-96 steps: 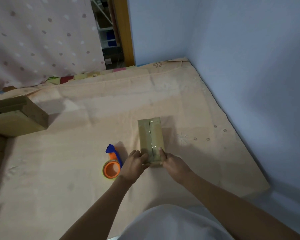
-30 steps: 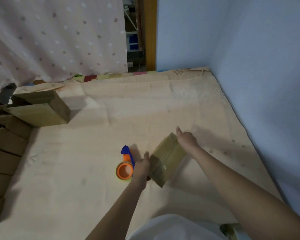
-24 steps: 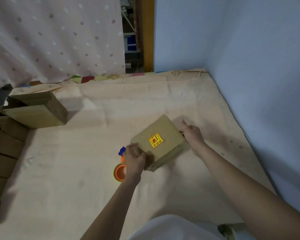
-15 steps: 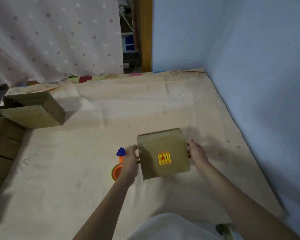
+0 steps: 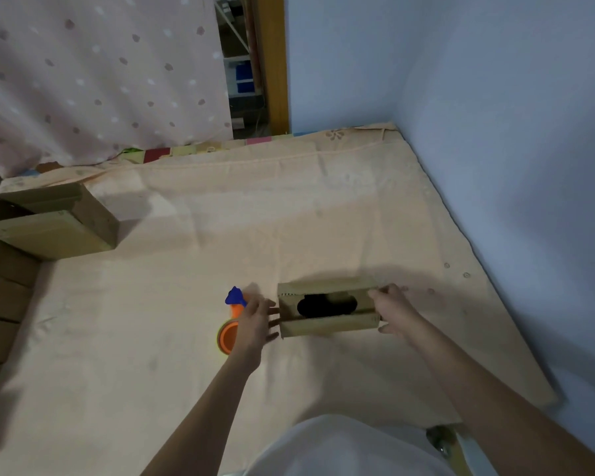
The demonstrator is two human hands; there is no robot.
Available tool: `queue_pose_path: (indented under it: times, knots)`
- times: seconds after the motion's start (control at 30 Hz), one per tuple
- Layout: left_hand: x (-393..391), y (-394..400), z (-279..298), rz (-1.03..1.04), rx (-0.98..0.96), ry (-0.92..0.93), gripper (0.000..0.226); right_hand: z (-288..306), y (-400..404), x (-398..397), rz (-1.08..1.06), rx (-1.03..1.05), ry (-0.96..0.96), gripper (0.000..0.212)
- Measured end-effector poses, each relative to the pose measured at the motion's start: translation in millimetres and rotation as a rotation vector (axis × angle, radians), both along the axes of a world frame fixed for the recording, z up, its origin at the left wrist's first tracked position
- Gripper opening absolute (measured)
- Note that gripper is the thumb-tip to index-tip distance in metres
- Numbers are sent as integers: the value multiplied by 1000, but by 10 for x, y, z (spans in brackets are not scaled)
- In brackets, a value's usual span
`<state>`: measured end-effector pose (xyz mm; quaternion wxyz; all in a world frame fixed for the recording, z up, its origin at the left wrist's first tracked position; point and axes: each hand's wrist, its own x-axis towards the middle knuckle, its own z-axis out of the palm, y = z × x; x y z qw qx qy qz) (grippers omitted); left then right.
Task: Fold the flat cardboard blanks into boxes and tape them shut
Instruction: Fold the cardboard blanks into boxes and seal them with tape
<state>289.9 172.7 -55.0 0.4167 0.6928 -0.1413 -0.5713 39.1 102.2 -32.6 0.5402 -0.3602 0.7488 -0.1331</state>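
Tape dispenser (image 5: 233,324) half hidden behind left hand (image 5: 255,322), only orange roll and blue tip showing. Box (image 5: 327,309) between hands, open end up, interior dark. Left fingers spread flat against box end; right hand (image 5: 390,309) grips other end. Peach-sheeted bed (image 5: 186,269), blue walls. Far left of hands, perhaps two boxes (image 5: 54,226), stack cut off.

I see a pale blue wall (image 5: 495,132) running along the right and meeting the far wall in a corner. A peach bedsheet (image 5: 220,235) with faint flower prints covers the surface below. At far left hangs a pink dotted curtain (image 5: 100,80). Beside it stands a wooden door frame (image 5: 272,63), with shelving (image 5: 237,56) in the dim gap between them.
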Motion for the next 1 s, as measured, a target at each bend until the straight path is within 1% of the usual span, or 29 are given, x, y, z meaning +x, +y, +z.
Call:
queue_pose_path:
  times: [0.03,0.1,0.13,0.2,0.3,0.37,0.4,0.47,0.53,0.6,0.67,0.7,0.77,0.83,0.87,0.93,1.0]
  knots:
    - [-6,-4,-23,-75,-7,-20,15,-7,48,-30,14,36,-22,41]
    - [-24,-52,-52,-229,-7,-67,39,-25,114,-46,29,43,-54,47]
    - [-39,-95,-58,-280,9,-94,50,-35,128,-22,26,23,-51,49]
    - [-81,-199,-58,-322,51,-158,59,-35,131,42,10,-23,-48,46]
    - [-153,-346,22,-361,116,-279,55,0,77,125,78,-97,16,34]
    - [-166,-404,84,-466,176,-403,48,12,46,136,148,-88,50,34]
    - [-153,-426,82,-513,196,-467,48,30,53,135,201,-69,24,34]
    - [-118,-446,37,-583,228,-569,51,31,100,101,330,-16,-48,44]
    - [-97,-447,30,-618,237,-613,48,80,187,82,411,8,-76,53]
    - [-92,-448,4,-642,239,-650,43,39,220,67,402,-16,-68,53]
    - [-101,-452,7,-628,230,-685,37,-24,176,73,346,-37,-41,45]
    - [-117,-459,25,-613,217,-695,34,-39,138,93,317,-35,9,47]
    - [-138,-484,56,-599,196,-718,31,-50,73,131,294,4,162,62]
    - [-155,-508,96,-613,197,-709,30,-56,35,148,328,0,285,62]
    - [-159,-516,106,-622,209,-666,31,-38,28,156,345,-12,331,57]
    - [-131,-521,106,-600,213,-496,32,1,6,159,341,-26,341,32]
    - [-36,-498,98,-543,193,-341,29,35,-60,106,268,19,218,13]
